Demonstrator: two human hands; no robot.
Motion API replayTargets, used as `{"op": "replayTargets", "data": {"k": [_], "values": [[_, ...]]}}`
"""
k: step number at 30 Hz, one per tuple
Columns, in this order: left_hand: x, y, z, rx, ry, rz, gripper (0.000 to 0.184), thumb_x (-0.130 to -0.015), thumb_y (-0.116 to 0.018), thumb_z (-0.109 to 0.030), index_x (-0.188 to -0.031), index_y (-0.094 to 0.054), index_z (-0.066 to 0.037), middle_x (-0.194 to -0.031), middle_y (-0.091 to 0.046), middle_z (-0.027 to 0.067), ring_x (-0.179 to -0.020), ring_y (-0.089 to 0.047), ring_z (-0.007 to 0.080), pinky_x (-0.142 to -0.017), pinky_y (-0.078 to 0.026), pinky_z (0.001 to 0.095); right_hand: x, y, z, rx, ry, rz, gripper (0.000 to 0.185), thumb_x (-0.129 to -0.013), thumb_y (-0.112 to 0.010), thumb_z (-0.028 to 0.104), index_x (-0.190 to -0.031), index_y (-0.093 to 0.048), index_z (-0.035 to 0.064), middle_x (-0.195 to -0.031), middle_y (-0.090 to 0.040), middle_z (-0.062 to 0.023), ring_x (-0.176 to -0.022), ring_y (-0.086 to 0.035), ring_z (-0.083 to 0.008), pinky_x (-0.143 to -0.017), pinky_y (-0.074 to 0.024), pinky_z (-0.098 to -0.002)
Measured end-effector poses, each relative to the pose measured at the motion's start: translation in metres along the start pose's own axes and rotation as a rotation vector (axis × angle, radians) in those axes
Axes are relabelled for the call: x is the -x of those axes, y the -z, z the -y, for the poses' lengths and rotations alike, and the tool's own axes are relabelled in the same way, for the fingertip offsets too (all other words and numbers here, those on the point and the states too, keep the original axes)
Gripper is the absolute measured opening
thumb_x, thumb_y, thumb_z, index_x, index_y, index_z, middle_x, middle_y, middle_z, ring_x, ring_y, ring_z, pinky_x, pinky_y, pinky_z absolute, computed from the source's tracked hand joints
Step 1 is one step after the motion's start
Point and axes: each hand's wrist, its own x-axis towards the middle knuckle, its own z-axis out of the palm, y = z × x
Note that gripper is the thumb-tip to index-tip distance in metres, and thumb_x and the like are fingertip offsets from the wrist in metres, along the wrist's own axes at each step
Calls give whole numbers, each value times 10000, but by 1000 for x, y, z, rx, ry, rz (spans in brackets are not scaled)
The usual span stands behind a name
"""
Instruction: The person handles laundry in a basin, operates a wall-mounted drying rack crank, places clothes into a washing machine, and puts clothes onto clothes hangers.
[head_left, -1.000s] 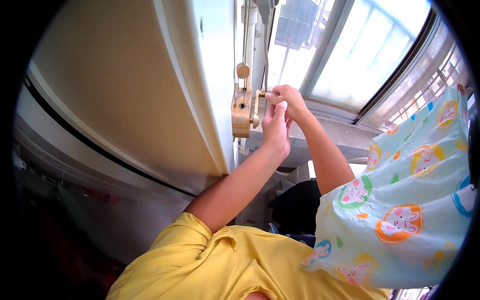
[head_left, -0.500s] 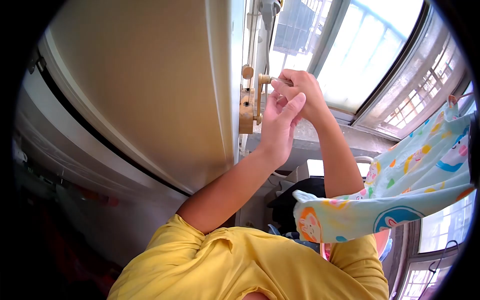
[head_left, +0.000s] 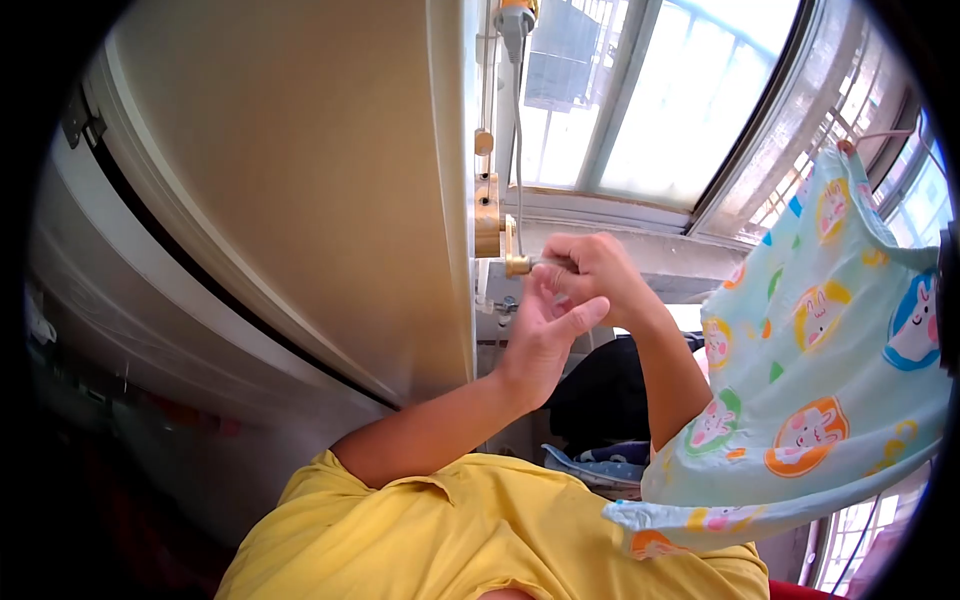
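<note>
A brass-coloured hand crank (head_left: 514,245) sticks out from a gold wall-mounted winder box (head_left: 487,222) beside the tan door panel. Its arm points down, with the handle end lowest. My right hand (head_left: 598,275) is closed around the crank's handle, fingers curled over it from the right. Just below, my left hand (head_left: 543,345) has its thumb stretched away from the fingers. Its fingertips reach up to the handle beside the right hand; whether they press on it is hard to make out.
A large tan door panel (head_left: 290,200) stands at left. At right hangs a pale blue garment with cartoon rabbits (head_left: 800,400), close to my right arm. A grey plug and cable (head_left: 518,120) run down above the crank. Behind are windows (head_left: 690,100) and dark cloth (head_left: 600,395).
The crank's arm has swung from pointing up to pointing down, and both hands have gone down with it. The view has shifted, and more of the hanging garment shows.
</note>
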Motion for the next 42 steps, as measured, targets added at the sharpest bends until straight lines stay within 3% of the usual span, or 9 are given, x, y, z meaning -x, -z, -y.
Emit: {"op": "replayTargets", "data": {"k": [4,13,15,18,20,24,26,30,42], "values": [[20,7,10,-56,100,-32,505,-802,-651,-144,-1186,-323,-128,-1159,-424,24,-1102,-446,129,-938,-385,306,19,-13,1,-86,-107,89,275,-746,-589,247,-682,-534,-14,-661,-538,-215,-643,-515,-411,-577,-424,-420],[28,48,44,-67,311,-231,495,-823,-643,-283,-1217,-360,-184,-1123,-448,-19,-1048,-460,109,-923,-381,315,32,-66,-55,-80,-224,212,313,-763,-595,319,-720,-611,10,-694,-608,-187,-700,-594,-377,-636,-465,-428],[19,59,52,-63,335,-266,474,-823,-648,-298,-1201,-384,-189,-1110,-454,-22,-1025,-467,107,-918,-382,307,28,-80,-75,-108,-221,156,310,-767,-602,307,-734,-612,-1,-641,-594,-159,-608,-578,-325,-584,-454,-387],[-4,74,60,-59,315,-322,453,-818,-659,-318,-1175,-415,-184,-1085,-470,-28,-985,-471,103,-889,-389,290,10,-93,-99,-104,-283,127,309,-771,-602,308,-738,-620,2,-643,-599,-159,-609,-582,-316,-590,-456,-386],[-21,85,66,-54,281,-382,444,-821,-658,-321,-1167,-419,-177,-1067,-479,-29,-958,-469,104,-865,-391,280,-5,-95,-111,-125,-340,151,356,-774,-604,362,-739,-630,8,-691,-611,-191,-680,-595,-369,-640,-468,-419],[-60,92,68,-62,207,-440,398,-827,-652,-331,-1130,-455,-166,-1052,-483,-29,-939,-469,109,-845,-376,264,-39,-95,-132,-176,-413,136,346,-777,-623,363,-777,-646,18,-689,-609,-175,-666,-585,-328,-633,-463,-399],[-78,94,70,-43,165,-465,409,-829,-649,-334,-1150,-463,-159,-1068,-490,-21,-955,-469,116,-838,-375,275,-58,-95,-145,-208,-440,113,287,-787,-639,282,-760,-648,-3,-663,-638,-129,-604,-596,-224,-585,-463,-353],[-104,78,59,-54,98,-521,479,-841,-629,-338,-1238,-435,-153,-1134,-492,-2,-1026,-463,133,-871,-362,311,-85,-80,-149,-179,-361,89,322,-757,-649,349,-758,-658,27,-723,-629,-174,-686,-599,-322,-643,-471,-391],[-141,32,28,-16,-104,-476,518,-858,-582,-342,-1310,-391,-177,-1212,-465,-19,-1090,-422,106,-932,-301,337,-129,-19,-110,-14,-246,4,320,-766,-622,328,-702,-658,17,-675,-629,-162,-664,-603,-322,-649,-471,-399]]}}
